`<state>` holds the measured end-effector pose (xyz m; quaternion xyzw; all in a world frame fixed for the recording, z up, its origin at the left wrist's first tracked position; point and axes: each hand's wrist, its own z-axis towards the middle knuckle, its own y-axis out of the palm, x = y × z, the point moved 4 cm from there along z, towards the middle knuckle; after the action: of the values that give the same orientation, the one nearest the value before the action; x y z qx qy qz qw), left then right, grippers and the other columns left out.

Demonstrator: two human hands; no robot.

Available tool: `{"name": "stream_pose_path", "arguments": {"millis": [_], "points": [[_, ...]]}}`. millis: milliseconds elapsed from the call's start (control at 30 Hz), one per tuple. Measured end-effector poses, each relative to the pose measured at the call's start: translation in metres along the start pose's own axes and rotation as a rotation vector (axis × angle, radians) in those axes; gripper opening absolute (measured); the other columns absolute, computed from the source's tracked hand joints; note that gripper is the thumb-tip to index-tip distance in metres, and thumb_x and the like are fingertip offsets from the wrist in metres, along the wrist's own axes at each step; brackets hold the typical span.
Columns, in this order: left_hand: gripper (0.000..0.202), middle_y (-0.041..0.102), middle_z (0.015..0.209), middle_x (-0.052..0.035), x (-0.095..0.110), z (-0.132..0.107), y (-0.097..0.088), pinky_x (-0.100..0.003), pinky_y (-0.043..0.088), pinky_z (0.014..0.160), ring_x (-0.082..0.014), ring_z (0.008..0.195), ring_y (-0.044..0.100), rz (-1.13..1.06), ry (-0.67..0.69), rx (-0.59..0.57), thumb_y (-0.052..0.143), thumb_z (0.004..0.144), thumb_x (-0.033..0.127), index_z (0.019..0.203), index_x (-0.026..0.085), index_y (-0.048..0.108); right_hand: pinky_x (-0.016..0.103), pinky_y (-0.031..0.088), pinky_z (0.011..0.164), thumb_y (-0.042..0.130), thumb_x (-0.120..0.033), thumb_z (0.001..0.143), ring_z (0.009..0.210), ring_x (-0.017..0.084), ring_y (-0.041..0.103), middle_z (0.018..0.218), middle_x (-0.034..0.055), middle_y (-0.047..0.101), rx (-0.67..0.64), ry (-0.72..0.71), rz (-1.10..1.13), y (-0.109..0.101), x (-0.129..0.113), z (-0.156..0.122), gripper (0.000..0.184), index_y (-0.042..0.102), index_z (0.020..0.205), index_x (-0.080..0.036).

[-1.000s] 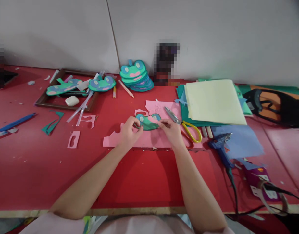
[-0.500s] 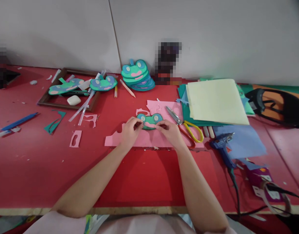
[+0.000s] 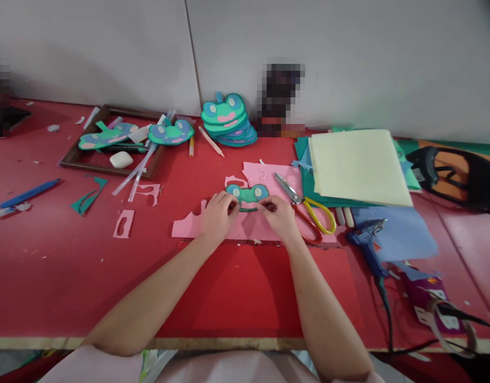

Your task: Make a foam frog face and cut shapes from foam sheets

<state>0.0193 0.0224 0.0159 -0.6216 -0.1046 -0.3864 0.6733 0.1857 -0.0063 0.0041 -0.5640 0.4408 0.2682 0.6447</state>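
Note:
A green foam frog face (image 3: 248,194) with blue eyes lies on a pink foam sheet (image 3: 248,226) in the middle of the red table (image 3: 49,266). My left hand (image 3: 216,217) has its fingers curled and pinches the frog's lower left edge. My right hand (image 3: 280,216) is curled the same way and pinches its lower right edge. A small pink piece seems to sit between my fingertips on the frog, too small to make out.
Yellow-handled scissors (image 3: 308,210) lie right of my right hand, a blue glue gun (image 3: 366,242) further right. Foam sheets (image 3: 358,167) are stacked at the back right. Finished frog faces (image 3: 226,119) are piled by the wall; a brown frame (image 3: 109,151) holds more pieces.
The frog face has turned flat and level on the pink sheet. Both hands have closed in on its lower edge, fingertips nearer together.

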Motion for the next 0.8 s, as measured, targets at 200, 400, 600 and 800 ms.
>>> {"name": "stream_pose_path", "arguments": {"millis": [200, 400, 600, 800], "points": [[0.009, 0.059, 0.081, -0.0024, 0.005, -0.002, 0.0, -0.031, 0.04, 0.074, -0.0175, 0.08, 0.05, 0.12, 0.028, -0.018, 0.049, 0.084, 0.019, 0.075, 0.02, 0.053, 0.032, 0.047, 0.067, 0.06, -0.033, 0.074, 0.069, 0.018, 0.059, 0.078, 0.0051, 0.065, 0.004, -0.025, -0.09, 0.003, -0.001, -0.002, 0.013, 0.061, 0.074, -0.019], [0.01, 0.059, 0.082, -0.0032, 0.005, -0.002, 0.001, -0.032, 0.04, 0.074, -0.0185, 0.08, 0.05, 0.173, 0.044, -0.022, 0.048, 0.084, 0.02, 0.076, 0.02, 0.053, 0.032, 0.047, 0.065, 0.059, -0.031, 0.075, 0.068, 0.018, 0.059, 0.079, 0.0057, 0.064, 0.023, -0.066, -0.137, 0.003, -0.006, -0.004, 0.012, 0.06, 0.073, -0.02], [0.01, 0.059, 0.083, -0.0034, 0.006, -0.002, 0.002, -0.032, 0.039, 0.073, -0.0189, 0.08, 0.05, 0.23, 0.063, -0.05, 0.048, 0.085, 0.021, 0.076, 0.019, 0.053, 0.032, 0.046, 0.064, 0.058, -0.026, 0.075, 0.068, 0.018, 0.06, 0.08, 0.0057, 0.063, 0.057, -0.087, -0.218, 0.004, -0.01, -0.006, 0.007, 0.059, 0.072, -0.02], [0.015, 0.059, 0.087, -0.0054, 0.012, -0.004, 0.001, -0.034, 0.038, 0.073, -0.0213, 0.083, 0.052, 0.367, 0.089, -0.06, 0.043, 0.089, 0.025, 0.081, 0.019, 0.054, 0.031, 0.046, 0.063, 0.056, -0.023, 0.076, 0.066, 0.018, 0.059, 0.079, 0.0051, 0.061, 0.063, -0.103, -0.243, 0.004, -0.012, -0.006, 0.006, 0.058, 0.072, -0.02]]}}
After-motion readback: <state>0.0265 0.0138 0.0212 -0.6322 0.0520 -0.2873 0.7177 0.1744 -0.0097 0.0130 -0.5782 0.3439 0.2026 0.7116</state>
